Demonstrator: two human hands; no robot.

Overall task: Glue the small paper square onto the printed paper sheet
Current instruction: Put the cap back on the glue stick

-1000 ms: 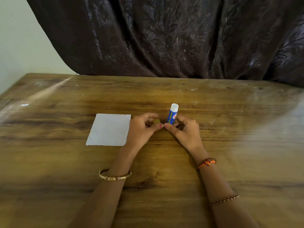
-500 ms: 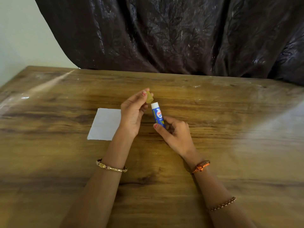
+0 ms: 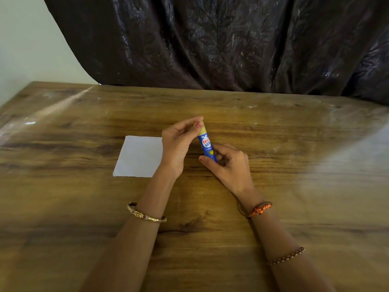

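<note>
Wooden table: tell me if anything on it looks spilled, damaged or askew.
Nothing stands out. The white paper sheet lies flat on the wooden table. The right hand holds the blue glue stick tilted; the left hand pinches a yellowish piece at its tip.

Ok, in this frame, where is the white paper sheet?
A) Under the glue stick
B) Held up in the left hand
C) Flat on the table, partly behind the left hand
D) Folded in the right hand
C: the white paper sheet lies flat on the wooden table, its right edge hidden behind the left hand, while the right hand grips the glue stick.
</note>
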